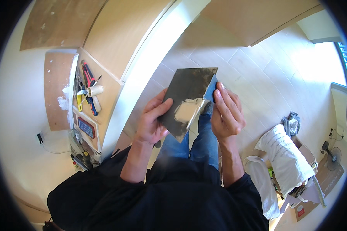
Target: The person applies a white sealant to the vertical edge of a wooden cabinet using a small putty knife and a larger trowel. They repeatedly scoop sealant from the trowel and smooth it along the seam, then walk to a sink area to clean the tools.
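Note:
My left hand (154, 119) grips a dark, square metal plate (187, 81) by its left side, thumb on top. Pale filler paste (188, 109) is smeared along the plate's lower right part. My right hand (227, 111) pinches a blue-backed scraper blade (211, 88) at the plate's right edge, with its fingers curled over it; the scraper's handle, if any, is hidden. Both hands hold these in front of my body, above my jeans-clad legs.
A wooden shelf (104, 96) on the left holds cutters (90, 77), a roll (95, 90) and a phone (86, 127). Cabinet panels line the top. On the right are white sacks (281, 154), cardboard (300, 211) and a fan (331, 158) on the tiled floor (258, 77).

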Motion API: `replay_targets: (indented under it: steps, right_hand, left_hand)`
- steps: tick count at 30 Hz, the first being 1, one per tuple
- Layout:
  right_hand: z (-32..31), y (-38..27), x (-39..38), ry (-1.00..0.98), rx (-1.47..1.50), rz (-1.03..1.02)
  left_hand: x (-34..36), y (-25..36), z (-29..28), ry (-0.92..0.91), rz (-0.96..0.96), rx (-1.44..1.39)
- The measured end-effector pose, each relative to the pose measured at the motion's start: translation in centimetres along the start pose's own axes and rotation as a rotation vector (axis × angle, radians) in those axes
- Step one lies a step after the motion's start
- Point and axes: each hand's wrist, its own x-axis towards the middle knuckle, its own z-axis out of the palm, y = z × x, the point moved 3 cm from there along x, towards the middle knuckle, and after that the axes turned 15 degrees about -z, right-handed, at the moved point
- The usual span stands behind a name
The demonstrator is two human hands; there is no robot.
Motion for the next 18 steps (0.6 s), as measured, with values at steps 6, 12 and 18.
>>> replay_targets:
  steps: [6,12,18]
  right_hand:
    - [0.9,1.3,-4.6,-0.061,-0.025,0.116]
    - [3.4,2.2,-12.7,-0.229,0.045,0.520]
    - [-1.1,3.2,-10.5,-0.040,0.107,0.801]
  left_hand:
    - [1.8,-1.0,-1.5,-0.622,0.132,0.052]
    - [3.4,1.0,-1.8,-0.363,0.183,0.196]
    - [3.2,2.7,-1.7,-0.182,0.258,0.385]
